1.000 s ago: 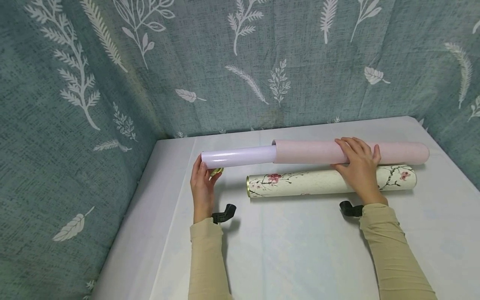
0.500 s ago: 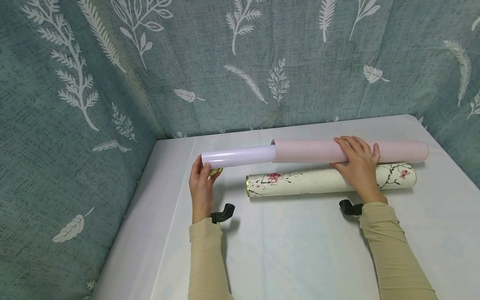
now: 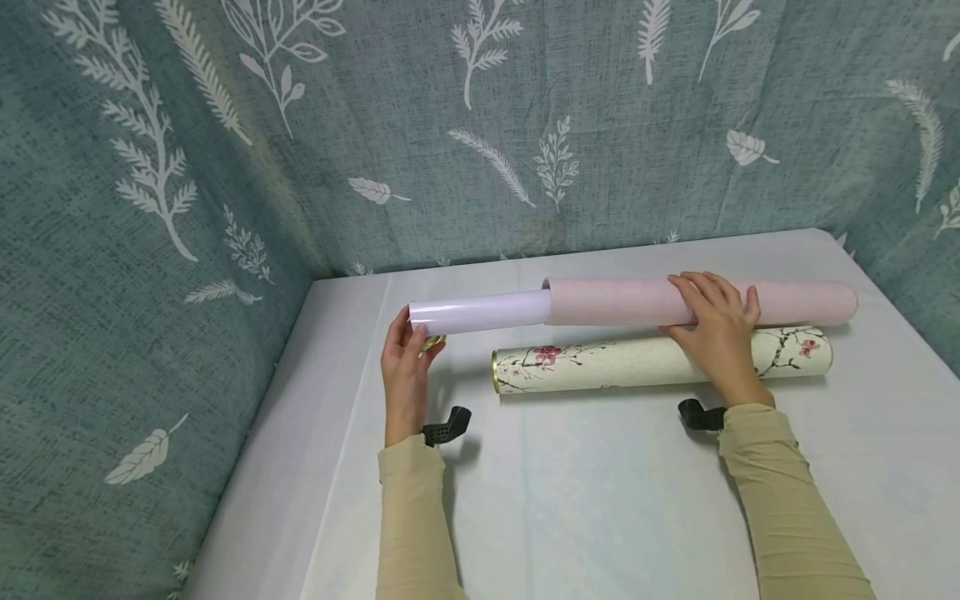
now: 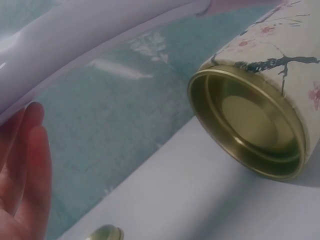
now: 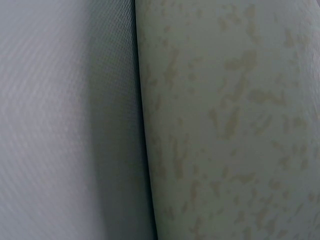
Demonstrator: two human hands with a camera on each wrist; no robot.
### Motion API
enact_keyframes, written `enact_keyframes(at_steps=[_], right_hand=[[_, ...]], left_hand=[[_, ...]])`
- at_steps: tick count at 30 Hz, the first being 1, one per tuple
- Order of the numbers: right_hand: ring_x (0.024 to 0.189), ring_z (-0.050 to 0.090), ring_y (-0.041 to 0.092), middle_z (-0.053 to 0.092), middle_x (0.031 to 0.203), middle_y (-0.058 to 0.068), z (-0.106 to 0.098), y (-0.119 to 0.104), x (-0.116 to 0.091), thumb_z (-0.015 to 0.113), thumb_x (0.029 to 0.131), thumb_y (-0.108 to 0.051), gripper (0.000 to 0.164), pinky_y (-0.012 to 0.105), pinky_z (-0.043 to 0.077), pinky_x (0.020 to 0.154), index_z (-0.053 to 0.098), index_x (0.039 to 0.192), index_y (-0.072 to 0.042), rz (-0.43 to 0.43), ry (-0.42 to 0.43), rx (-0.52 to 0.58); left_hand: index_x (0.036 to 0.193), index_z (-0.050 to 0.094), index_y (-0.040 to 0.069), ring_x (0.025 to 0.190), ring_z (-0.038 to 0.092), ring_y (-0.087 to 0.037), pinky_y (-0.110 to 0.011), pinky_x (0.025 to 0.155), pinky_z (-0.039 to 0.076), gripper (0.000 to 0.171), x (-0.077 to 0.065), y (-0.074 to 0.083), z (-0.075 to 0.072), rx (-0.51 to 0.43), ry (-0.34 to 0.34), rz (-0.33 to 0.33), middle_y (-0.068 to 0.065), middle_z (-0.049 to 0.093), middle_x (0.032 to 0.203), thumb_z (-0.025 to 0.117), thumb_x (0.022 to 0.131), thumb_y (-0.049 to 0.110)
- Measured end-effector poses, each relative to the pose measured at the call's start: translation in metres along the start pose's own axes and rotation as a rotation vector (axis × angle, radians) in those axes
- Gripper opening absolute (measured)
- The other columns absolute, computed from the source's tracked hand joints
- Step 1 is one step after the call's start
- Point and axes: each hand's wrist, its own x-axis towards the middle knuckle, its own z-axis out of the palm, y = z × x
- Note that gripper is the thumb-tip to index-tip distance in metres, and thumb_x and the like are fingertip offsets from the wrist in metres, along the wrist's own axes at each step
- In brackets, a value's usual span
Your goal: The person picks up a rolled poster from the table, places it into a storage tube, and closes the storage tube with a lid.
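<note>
In the head view, a glossy white roll of paper (image 3: 480,312) sticks out of the left end of a pink tube (image 3: 607,302). My left hand (image 3: 405,371) holds the roll by its outer end; in the left wrist view, its fingers (image 4: 37,155) touch the roll's underside. Over the pink tube lies my right hand (image 3: 716,337), gripping it from above with the thumb on the near side. Right below is a cream tube with a blossom print (image 3: 592,367), its gold-rimmed end (image 4: 250,120) facing left. The right wrist view shows only a close cream patterned surface (image 5: 230,120).
A small gold lid (image 3: 433,342) lies on the white table (image 3: 592,492) behind my left fingers. Black wrist camera mounts (image 3: 447,426) jut from both wrists. A green leaf-print curtain (image 3: 420,133) hangs behind and to the left of the table.
The roll's outer end has shifted slightly right, a little deeper into the pink tube, and my left hand has moved with it. The right hand and both tubes stay put.
</note>
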Motion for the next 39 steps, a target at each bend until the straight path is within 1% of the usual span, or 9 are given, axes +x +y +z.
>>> enact_keyframes(at_steps=[6, 12, 16, 26, 33, 39], right_hand=[[0.123, 0.031, 0.025, 0.047, 0.127, 0.005, -0.0002, 0.0002, -0.0002, 0.082, 0.061, -0.014, 0.071, 0.056, -0.004, 0.101, 0.052, 0.125, -0.018, 0.001, -0.006, -0.004], [0.123, 0.031, 0.025, 0.047, 0.127, 0.005, -0.0003, 0.0007, -0.0004, 0.082, 0.061, -0.014, 0.071, 0.056, -0.004, 0.101, 0.052, 0.125, -0.018, 0.006, -0.01, -0.001], [0.123, 0.031, 0.024, 0.047, 0.127, 0.004, -0.0002, 0.0014, -0.0006, 0.082, 0.061, -0.014, 0.071, 0.056, -0.003, 0.101, 0.052, 0.124, -0.018, 0.008, -0.003, -0.002], [0.123, 0.032, 0.024, 0.048, 0.127, 0.005, 0.0006, 0.0008, -0.0007, 0.082, 0.061, -0.014, 0.07, 0.056, -0.003, 0.101, 0.052, 0.124, -0.017, 0.0, 0.002, 0.006], [0.123, 0.031, 0.024, 0.047, 0.128, 0.004, -0.0002, 0.0005, -0.0002, 0.082, 0.062, -0.015, 0.071, 0.055, -0.003, 0.101, 0.051, 0.126, -0.019, 0.012, -0.029, 0.005], [0.123, 0.031, 0.024, 0.047, 0.128, 0.004, -0.001, 0.0007, 0.0, 0.082, 0.062, -0.016, 0.071, 0.055, -0.004, 0.101, 0.051, 0.126, -0.019, 0.012, -0.037, 0.003]], left_hand=[[0.129, 0.043, 0.012, 0.104, 0.049, -0.028, -0.046, 0.087, 0.043, 0.048, -0.0009, -0.0004, 0.0023, 0.022, -0.015, 0.001, -0.015, 0.046, 0.121, 0.061, 0.086, 0.019], [0.13, 0.043, 0.013, 0.104, 0.05, -0.027, -0.041, 0.084, 0.046, 0.048, 0.0007, -0.0032, 0.0016, 0.054, -0.019, -0.004, -0.014, 0.046, 0.121, 0.061, 0.086, 0.02], [0.129, 0.044, 0.014, 0.105, 0.05, -0.027, -0.041, 0.085, 0.046, 0.047, 0.0013, -0.0031, 0.0021, 0.078, -0.021, -0.013, -0.013, 0.046, 0.122, 0.06, 0.086, 0.023], [0.128, 0.046, 0.013, 0.099, 0.052, -0.028, -0.043, 0.087, 0.044, 0.046, -0.0011, 0.0016, 0.0035, 0.085, -0.017, -0.003, -0.014, 0.046, 0.121, 0.059, 0.087, 0.029], [0.126, 0.047, 0.014, 0.1, 0.053, -0.028, -0.041, 0.085, 0.046, 0.046, -0.0012, 0.0004, 0.0041, 0.103, -0.011, -0.029, -0.013, 0.046, 0.12, 0.06, 0.086, 0.031], [0.125, 0.047, 0.012, 0.099, 0.053, -0.029, -0.039, 0.083, 0.047, 0.045, -0.0012, 0.0, 0.0057, 0.089, -0.019, -0.03, -0.014, 0.047, 0.118, 0.06, 0.086, 0.029]])
